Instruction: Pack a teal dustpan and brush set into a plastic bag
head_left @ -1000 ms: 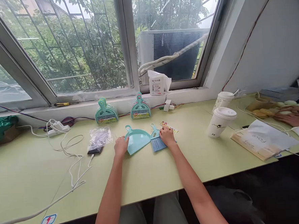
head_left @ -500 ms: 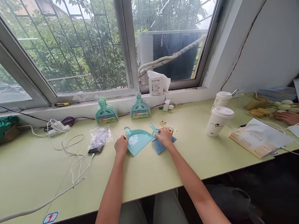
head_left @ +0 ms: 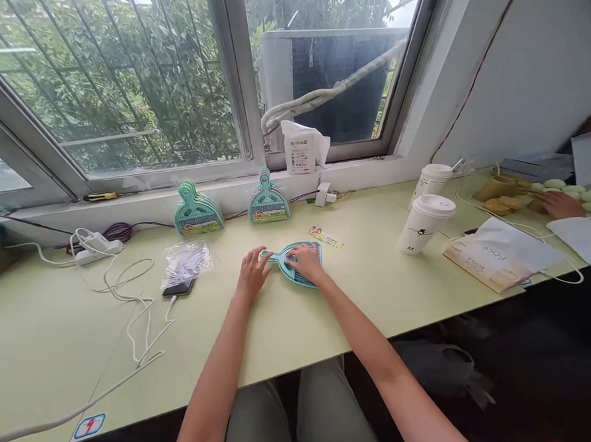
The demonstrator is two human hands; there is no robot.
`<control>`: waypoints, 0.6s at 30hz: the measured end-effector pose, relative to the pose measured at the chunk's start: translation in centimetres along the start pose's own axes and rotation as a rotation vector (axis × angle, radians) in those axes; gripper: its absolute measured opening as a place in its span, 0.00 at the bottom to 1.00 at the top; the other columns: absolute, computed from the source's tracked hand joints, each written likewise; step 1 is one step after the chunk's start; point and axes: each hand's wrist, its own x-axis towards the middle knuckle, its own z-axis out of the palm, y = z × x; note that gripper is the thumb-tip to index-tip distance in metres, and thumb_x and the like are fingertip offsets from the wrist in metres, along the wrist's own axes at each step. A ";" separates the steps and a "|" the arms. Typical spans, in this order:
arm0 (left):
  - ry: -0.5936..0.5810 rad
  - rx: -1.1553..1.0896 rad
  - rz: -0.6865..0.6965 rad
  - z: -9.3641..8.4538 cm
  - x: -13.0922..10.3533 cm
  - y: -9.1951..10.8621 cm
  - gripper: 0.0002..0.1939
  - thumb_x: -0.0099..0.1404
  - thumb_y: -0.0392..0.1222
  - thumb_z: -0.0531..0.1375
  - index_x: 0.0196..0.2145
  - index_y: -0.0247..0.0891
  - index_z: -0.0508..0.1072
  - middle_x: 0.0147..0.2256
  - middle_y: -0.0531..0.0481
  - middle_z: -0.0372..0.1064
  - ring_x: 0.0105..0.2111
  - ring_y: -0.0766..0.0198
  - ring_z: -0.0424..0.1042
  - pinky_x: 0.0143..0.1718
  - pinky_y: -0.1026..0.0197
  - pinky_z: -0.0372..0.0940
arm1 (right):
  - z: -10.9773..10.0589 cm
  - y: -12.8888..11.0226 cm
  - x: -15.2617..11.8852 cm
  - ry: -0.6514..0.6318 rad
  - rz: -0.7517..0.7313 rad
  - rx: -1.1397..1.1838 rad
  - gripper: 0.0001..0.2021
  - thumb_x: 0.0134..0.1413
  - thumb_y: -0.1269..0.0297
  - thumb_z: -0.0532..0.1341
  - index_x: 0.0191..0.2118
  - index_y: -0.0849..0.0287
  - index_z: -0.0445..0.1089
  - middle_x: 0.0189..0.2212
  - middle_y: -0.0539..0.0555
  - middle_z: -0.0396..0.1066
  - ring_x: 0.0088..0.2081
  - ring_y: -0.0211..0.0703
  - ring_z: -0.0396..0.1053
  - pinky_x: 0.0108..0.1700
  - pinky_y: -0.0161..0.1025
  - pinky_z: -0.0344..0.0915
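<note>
Currently, brush [head_left: 281,261] lies over dustpan [head_left: 319,252] on table [head_left: 292,334], handles pointing left. Left hand [head_left: 252,273] loosely open, thumb by the handle ends; right hand [head_left: 306,262] bent over the brush (firm grip or mere rest, cannot tell). Risk: uneven pressure from the right hand could skew the brush against the dustpan; with handles unpinned, both might swivel.

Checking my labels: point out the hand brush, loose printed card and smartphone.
Hand brush [head_left: 281,264]: head camera, turquoise body.
Loose printed card [head_left: 325,237]: head camera, middle of face.
Smartphone [head_left: 180,289]: head camera, uncovered dark part.
</note>
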 end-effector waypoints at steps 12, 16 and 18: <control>-0.161 -0.002 -0.047 1.2 0.4 0.3 0.17 0.62 0.25 0.50 0.38 0.39 0.75 0.36 0.43 0.72 0.38 0.56 0.71 0.34 0.58 0.63 | 0.4 -0.1 0.3 -0.105 -0.118 0.021 0.08 0.56 0.58 0.62 0.37 0.54 0.75 0.40 0.53 0.73 0.48 0.47 0.64 0.50 0.44 0.54; -0.167 -0.080 -0.077 1.2 0.3 0.4 0.17 0.62 0.26 0.49 0.37 0.40 0.75 0.37 0.42 0.72 0.40 0.55 0.71 0.37 0.57 0.65 | 0.2 -0.5 0.3 -0.103 -0.108 -0.011 0.07 0.54 0.61 0.62 0.38 0.56 0.75 0.40 0.53 0.73 0.48 0.47 0.63 0.49 0.42 0.55; -0.090 -0.148 -0.091 1.1 0.1 0.7 0.18 0.61 0.26 0.50 0.40 0.41 0.75 0.42 0.42 0.71 0.46 0.54 0.69 0.45 0.54 0.64 | -0.1 -0.6 0.2 -0.094 -0.086 -0.009 0.07 0.52 0.61 0.63 0.36 0.56 0.75 0.38 0.53 0.73 0.46 0.46 0.64 0.48 0.41 0.56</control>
